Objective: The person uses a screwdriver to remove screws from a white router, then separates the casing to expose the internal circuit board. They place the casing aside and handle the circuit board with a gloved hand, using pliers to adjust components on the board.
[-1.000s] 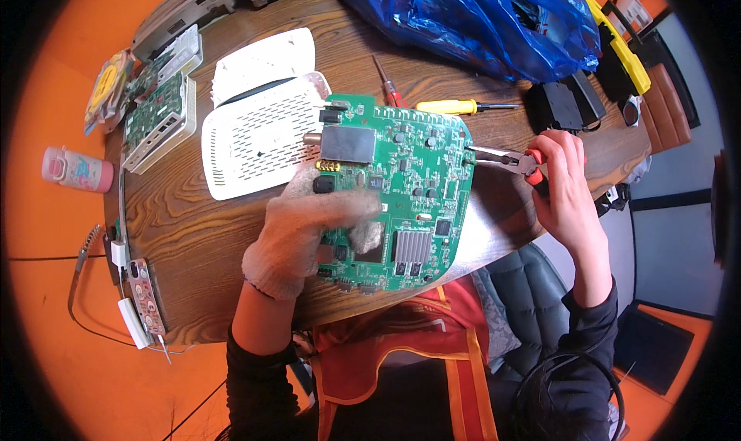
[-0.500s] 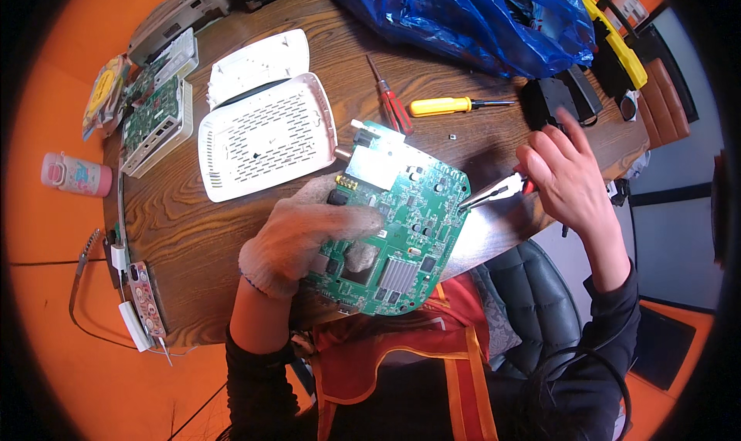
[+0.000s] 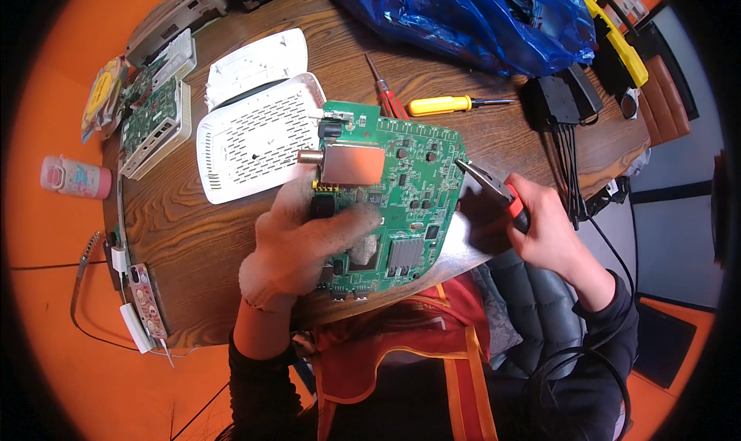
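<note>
A green circuit board (image 3: 421,178) is held up over the table's near edge by my left hand (image 3: 289,240), which wears a pale knitted glove. The thumb and fingers grip the board's left side, with a fingertip across its face near a grey patch on a chip. The board bears a metal shield box, a finned heat sink and several connectors. My bare right hand (image 3: 548,228) is closed around the red-and-black handles of long-nose pliers (image 3: 488,180). Their tips touch or nearly touch the board's upper right edge; whether they grip a part I cannot tell.
Behind the board lie a white vented casing (image 3: 258,136), a red screwdriver (image 3: 386,89) and a yellow screwdriver (image 3: 440,106). A blue plastic bag (image 3: 471,24) and black adapters (image 3: 552,97) with cables sit at the far right. Another board in a casing (image 3: 158,120) stands left, near a pink cup (image 3: 77,177).
The board has turned and risen slightly, its top edge now overlapping the red screwdriver. My right hand has dropped lower and wrapped its fingers round the pliers, whose tips moved up the board's edge.
</note>
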Demonstrator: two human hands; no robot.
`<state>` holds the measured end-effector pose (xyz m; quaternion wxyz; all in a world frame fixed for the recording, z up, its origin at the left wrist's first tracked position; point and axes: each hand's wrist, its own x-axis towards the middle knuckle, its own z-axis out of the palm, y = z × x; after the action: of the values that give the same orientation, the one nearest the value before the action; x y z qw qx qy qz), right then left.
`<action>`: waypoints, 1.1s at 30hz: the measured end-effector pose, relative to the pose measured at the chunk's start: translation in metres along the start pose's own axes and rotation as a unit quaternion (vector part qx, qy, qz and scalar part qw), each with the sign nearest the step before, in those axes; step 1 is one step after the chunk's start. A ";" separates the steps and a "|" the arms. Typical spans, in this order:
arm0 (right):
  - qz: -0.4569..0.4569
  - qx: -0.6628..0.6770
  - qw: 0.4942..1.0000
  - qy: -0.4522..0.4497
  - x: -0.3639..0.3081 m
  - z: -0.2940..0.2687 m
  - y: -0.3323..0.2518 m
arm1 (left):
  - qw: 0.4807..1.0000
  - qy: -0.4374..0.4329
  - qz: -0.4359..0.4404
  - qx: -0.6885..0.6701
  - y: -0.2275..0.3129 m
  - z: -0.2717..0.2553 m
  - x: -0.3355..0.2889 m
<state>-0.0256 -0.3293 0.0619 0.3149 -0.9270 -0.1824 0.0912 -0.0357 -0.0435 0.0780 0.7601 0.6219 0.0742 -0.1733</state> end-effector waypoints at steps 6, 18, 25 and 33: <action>0.077 0.224 0.965 -0.114 -0.012 -0.003 -0.009 | 0.828 0.024 0.419 0.371 -0.022 0.002 0.007; 0.144 0.724 0.652 -0.171 -0.011 0.013 -0.001 | 0.986 0.121 0.093 -0.071 -0.014 0.006 0.015; 0.153 0.568 0.796 -0.141 -0.006 -0.002 0.000 | 0.990 0.064 0.055 -0.113 -0.009 0.008 0.015; 0.279 0.389 0.869 -0.128 0.013 -0.010 -0.006 | 0.989 0.109 0.033 -0.094 -0.012 0.004 0.022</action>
<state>-0.0128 -0.3253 0.0725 0.5854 -0.7218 0.0952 0.3567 -0.0199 -0.0533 0.0610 0.8077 0.5653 0.1516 -0.0716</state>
